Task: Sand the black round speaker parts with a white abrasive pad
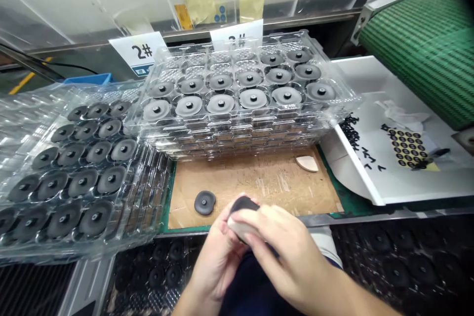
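My left hand is closed around a black round disc, most of it hidden by the fingers. Above it, my right hand pinches a small cream-white pad against the disc. Another dark disc with a small hub in its centre lies on the brown cardboard sheet, just left of and beyond my hands. A cream half-round piece rests at the cardboard's far right.
Stacked clear plastic trays of dark discs stand behind the cardboard, with more trays at left. At right, a white bin holds small black parts and a yellow sticker sheet. A green conveyor belt slopes beyond it.
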Action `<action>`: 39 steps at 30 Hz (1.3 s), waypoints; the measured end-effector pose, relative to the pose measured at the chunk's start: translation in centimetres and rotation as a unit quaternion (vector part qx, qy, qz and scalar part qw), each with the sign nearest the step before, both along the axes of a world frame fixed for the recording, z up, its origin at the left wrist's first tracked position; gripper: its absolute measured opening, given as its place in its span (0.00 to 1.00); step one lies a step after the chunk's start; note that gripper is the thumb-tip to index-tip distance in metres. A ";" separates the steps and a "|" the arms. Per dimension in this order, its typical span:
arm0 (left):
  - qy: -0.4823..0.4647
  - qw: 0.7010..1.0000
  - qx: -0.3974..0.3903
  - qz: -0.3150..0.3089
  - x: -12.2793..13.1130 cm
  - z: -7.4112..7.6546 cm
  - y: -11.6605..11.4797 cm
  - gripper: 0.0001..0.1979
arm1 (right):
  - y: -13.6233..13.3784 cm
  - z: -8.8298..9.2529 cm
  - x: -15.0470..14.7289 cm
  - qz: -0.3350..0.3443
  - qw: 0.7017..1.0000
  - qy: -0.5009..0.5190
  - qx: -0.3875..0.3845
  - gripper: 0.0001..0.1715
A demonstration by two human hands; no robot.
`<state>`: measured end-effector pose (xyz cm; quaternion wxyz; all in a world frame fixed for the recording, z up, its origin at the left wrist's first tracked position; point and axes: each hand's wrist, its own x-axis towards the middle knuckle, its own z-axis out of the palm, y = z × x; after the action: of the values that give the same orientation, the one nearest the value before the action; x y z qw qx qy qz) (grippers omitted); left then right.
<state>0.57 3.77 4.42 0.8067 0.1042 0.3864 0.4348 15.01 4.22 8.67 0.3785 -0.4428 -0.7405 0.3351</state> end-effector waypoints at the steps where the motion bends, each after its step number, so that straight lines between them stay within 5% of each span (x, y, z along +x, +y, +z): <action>1: 0.008 1.000 -0.002 0.008 0.0 0.1 0.1 0.23 | 0.0 0.2 -0.2 0.030 0.999 -0.015 -0.019 0.13; 3: 0.015 1.000 0.003 0.018 0.0 0.4 0.2 0.21 | 0.3 0.3 -0.5 0.049 0.998 -0.033 -0.037 0.12; 8: -0.004 1.000 -0.003 0.008 -0.2 0.8 0.4 0.19 | 0.2 0.2 -1.2 -0.018 0.996 -0.006 0.090 0.14; 11: 0.008 1.000 -0.028 0.010 -0.6 0.7 0.3 0.27 | -0.2 0.4 -1.3 0.030 0.998 -0.026 0.043 0.12; 16: -0.002 1.000 -0.022 -0.006 -0.7 0.5 0.0 0.25 | 0.2 0.7 -1.9 -0.026 0.994 -0.050 0.096 0.13; 21: -0.045 0.999 -0.016 -0.023 -2.0 0.5 0.1 0.26 | -0.9 1.0 -0.2 0.066 0.994 -0.088 0.018 0.13; 25: -0.080 0.996 -0.015 -0.035 -2.1 0.5 0.0 0.28 | -0.3 1.0 0.6 -0.001 0.985 -0.165 0.054 0.14; 28: -0.073 0.996 -0.012 -0.059 -2.0 0.9 -0.2 0.20 | 1.3 0.8 0.1 0.078 0.978 -0.122 0.147 0.16; 30: -0.066 0.994 0.001 -0.083 -2.0 1.2 -0.2 0.14 | 2.1 0.8 -0.2 0.148 0.976 -0.092 0.127 0.16; 34: -0.076 0.992 0.017 -0.097 -2.3 1.3 -0.1 0.13 | 2.2 0.9 -1.1 0.092 0.987 -0.117 0.058 0.16; 39: -0.080 0.993 0.033 -0.085 -3.3 0.1 -0.4 0.14 | 3.1 -0.4 -1.6 0.151 0.985 -0.048 0.062 0.16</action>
<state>-2.69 3.34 4.51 0.8651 0.1279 0.2957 0.3845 13.45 7.35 8.24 0.3141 -0.3167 -0.8358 0.3200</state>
